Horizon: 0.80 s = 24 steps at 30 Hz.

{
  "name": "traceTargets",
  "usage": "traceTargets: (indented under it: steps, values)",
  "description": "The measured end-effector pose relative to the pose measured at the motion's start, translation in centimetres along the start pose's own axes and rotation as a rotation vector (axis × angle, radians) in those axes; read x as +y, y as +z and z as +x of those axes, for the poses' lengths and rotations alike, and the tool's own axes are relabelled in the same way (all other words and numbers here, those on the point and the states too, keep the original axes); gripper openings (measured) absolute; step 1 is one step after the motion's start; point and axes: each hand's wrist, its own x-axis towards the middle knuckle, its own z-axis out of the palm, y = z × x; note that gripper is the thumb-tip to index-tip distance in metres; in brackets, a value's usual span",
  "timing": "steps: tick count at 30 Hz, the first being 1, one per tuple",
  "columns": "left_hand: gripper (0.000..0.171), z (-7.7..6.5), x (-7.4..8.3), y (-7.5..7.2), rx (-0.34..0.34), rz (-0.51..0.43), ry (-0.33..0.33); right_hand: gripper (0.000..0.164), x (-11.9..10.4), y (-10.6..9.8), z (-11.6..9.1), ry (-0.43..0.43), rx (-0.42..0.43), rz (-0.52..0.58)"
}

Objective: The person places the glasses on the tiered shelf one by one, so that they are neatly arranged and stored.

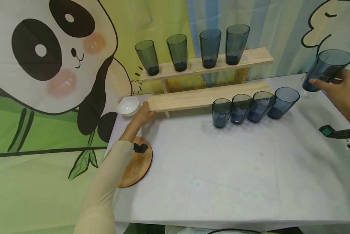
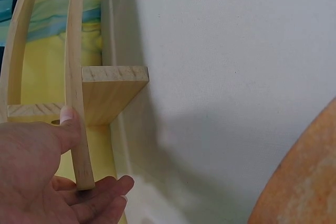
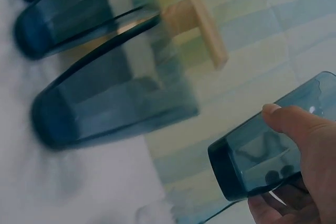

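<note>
At the left end of a two-tier wooden shelf [image 1: 207, 96], my left hand [image 1: 144, 114] grips the lower board. The left wrist view has the thumb against one face of the board [image 2: 75, 77] and the fingers around its other side. On the right, my right hand [image 1: 343, 89] holds a blue-tinted drinking glass [image 1: 328, 66] above the table, tilted. Thumb and fingers wrap its lower part in the right wrist view. Several matching glasses stand on the upper board [image 1: 189, 66], and another row, including a glass [image 1: 283, 102], stands on the table before the shelf's right half.
A small white bowl [image 1: 128, 106] sits beside the shelf's left end. Nearer, a round brown board [image 1: 140, 165] lies partly under my left forearm. Something clear [image 1: 306, 92], hard to make out, is below the held glass. A printed curtain [image 1: 163, 19] hangs behind the white-covered table [image 1: 222, 175].
</note>
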Motion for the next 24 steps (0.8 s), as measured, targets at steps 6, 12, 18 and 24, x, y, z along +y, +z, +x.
traceTargets:
  steps: [6,12,18,24]
  values:
    - [0.085,-0.2,0.3,-0.2,-0.021,0.008,-0.007,0.08,-5.1,-0.1,1.1,-0.067,-0.024,0.048]
    - [0.084,-0.1,0.4,-0.7,-0.015,0.033,-0.014,0.085,-10.1,0.9,2.2,-0.103,-0.072,0.081]
    - [0.083,0.3,-0.1,-0.2,-0.014,0.053,0.001,0.083,-13.6,2.4,3.0,-0.173,-0.135,0.106]
    - [0.083,0.2,-0.1,-0.2,-0.014,0.063,-0.005,0.089,-15.4,3.9,4.0,-0.169,-0.176,0.115]
